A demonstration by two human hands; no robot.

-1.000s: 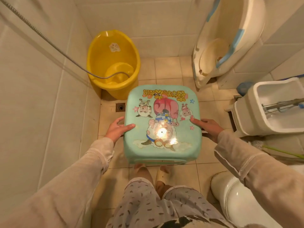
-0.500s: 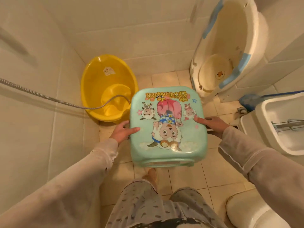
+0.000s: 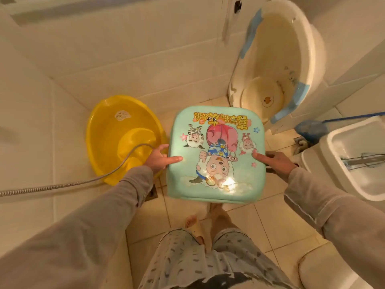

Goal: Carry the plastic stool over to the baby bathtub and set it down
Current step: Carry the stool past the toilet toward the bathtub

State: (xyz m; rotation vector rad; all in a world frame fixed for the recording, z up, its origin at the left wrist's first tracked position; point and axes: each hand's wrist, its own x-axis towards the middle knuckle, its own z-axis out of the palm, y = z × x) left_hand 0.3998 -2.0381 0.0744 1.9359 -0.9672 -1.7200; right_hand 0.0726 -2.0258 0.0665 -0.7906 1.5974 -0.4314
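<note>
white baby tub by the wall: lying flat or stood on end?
Stood on end. The white baby tub leans against the wall tiles, its inside and drain facing the room, narrow end on the floor.

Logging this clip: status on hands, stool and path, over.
Left hand and right hand grip the stool by its sides. Stool off the floor, between yellow tub and white baby bathtub. Shower hose trails into yellow tub.

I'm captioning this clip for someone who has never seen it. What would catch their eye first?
The mint-green plastic stool with its bright cartoon print fills the centre, held at its sides by the left hand and right hand. A vivid yellow tub sits on the floor to its left, with a metal shower hose trailing into it. A cream baby bathtub leans upright against the wall at upper right.
</note>
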